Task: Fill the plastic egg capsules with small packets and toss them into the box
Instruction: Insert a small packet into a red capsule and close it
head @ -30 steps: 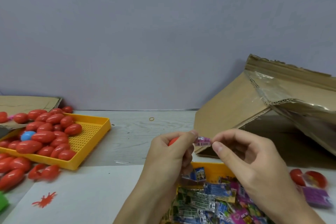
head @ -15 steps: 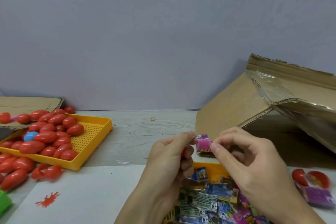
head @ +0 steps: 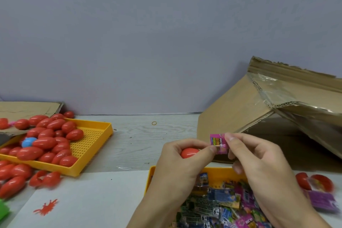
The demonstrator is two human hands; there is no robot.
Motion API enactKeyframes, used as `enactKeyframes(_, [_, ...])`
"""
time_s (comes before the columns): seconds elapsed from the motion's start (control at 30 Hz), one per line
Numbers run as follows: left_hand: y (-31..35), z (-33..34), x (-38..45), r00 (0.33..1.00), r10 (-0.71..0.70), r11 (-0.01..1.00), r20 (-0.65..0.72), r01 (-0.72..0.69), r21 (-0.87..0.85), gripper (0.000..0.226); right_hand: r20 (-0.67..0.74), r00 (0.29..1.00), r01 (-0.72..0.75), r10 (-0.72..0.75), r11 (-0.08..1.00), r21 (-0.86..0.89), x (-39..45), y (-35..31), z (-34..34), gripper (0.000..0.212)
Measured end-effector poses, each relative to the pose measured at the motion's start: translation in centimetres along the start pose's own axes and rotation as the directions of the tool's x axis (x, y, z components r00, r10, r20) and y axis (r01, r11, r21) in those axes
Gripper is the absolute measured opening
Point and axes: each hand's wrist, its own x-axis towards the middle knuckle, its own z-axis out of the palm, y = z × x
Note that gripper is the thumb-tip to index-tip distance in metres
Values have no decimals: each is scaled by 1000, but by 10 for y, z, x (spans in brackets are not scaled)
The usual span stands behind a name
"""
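At the left of the table stood a yellow perforated plastic tray point(head: 96, 135) heaped with red plastic egg capsules point(head: 46, 142), one blue capsule point(head: 28, 142) among them; more red capsules lay spilled on the table at its near-left side.

Risk, by my judgement: the pink foil packet point(head: 218, 143) was held flat and looked about as wide as the capsule mouth. Pushed in unfolded, it could catch on the rim and stop the halves closing, or slip from the pinch and drop into the packets below. The grip on the capsule was also shallow, so a hard push might knock it loose.

The left hand point(head: 177, 168) was curled, thumb and fingers gripping a red plastic capsule half point(head: 189, 152), its thumb tip touching the packet's left edge. The right hand point(head: 259, 164) was curled narrow, thumb and forefinger pinching the packet at its right edge, just right of the capsule.

Beneath both hands sat a second yellow plastic tray point(head: 150, 177) of assorted small packets point(head: 218, 207). The brown cardboard box point(head: 240, 109), lying open on its side, stood just beyond and to the right. Whether any filled capsules lay inside, I could not tell.
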Motion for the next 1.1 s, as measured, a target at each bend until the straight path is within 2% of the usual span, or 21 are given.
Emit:
enactKeyframes(0.13, [2, 0, 0, 999, 32, 999, -1, -32, 19, 8, 79, 997, -20, 22, 999, -31, -2, -3, 1, 27])
enactKeyframes(0.3, [2, 2, -1, 999, 46, 991, -11, -44, 128, 12, 36, 998, -61, 59, 996, 66, 1, -1, -5, 31])
enactKeyframes(0.5, [3, 2, -1, 999, 38, 990, -11, -36, 133, 9, 30, 999, -25, 22, 995, 99, 2, 1, -5, 38])
enactKeyframes(0.87, [0, 0, 1, 998, 67, 991, -8, -65, 119, 6, -10, 999, -50, 51, 996, 79, 2, 1, -4, 22])
enactKeyframes(0.93, [1, 0, 2, 999, 30, 996, -23, -28, 85, 12, -59, 997, -43, 47, 997, 64, 2, 4, -4, 16])
enactKeyframes(0.97, [0, 0, 4, 999, -22, 1000, -48, 22, 15, 17, -99, 994, -32, 37, 998, 52, 3, 5, -5, 11])
enactKeyframes(1.03, [-1, 1, 9, 987, -137, 965, -89, 112, -235, 15, -162, 987, 10, -9, 1000, 7, 3, 7, -7, 18])
enactKeyframes(1.07, [-1, 1, 9, 981, -159, 946, -107, 121, -300, 15, -174, 984, 26, -27, 1000, -6, 4, 7, -8, 22])
enactKeyframes(1.1, [-3, 1, 10, 982, -144, 953, -122, 105, -285, 21, -177, 983, 36, -38, 999, -19, 3, 6, -8, 24])
